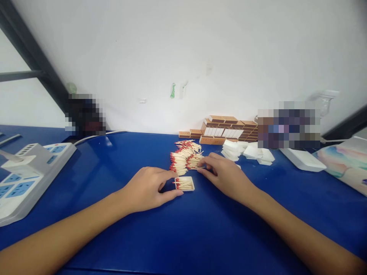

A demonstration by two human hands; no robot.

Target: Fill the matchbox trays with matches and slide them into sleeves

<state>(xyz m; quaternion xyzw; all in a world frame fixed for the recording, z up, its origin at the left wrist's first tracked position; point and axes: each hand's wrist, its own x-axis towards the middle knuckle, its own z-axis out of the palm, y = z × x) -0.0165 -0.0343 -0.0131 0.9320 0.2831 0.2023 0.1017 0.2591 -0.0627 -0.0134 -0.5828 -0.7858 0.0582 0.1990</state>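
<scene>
A small white matchbox tray (pixel 192 186), partly filled with red-tipped matches, lies on the blue table. My left hand (pixel 149 189) grips its left end, index finger at the far side and thumb at the near side. Just beyond the tray is a heap of loose matches (pixel 179 162), most with their red heads to the left. At the heap's right edge, my right hand (pixel 222 172) is closed in a pinch on match ends; how many it has hold of I cannot tell.
Brown matchboxes (pixel 249 131) are stacked against the wall. White empty trays (pixel 231 149) are piled at their front right. A white power strip (pixel 61 160) lies at the left, a white box (pixel 304 159) and a colourful patterned item (pixel 344 164) at the right.
</scene>
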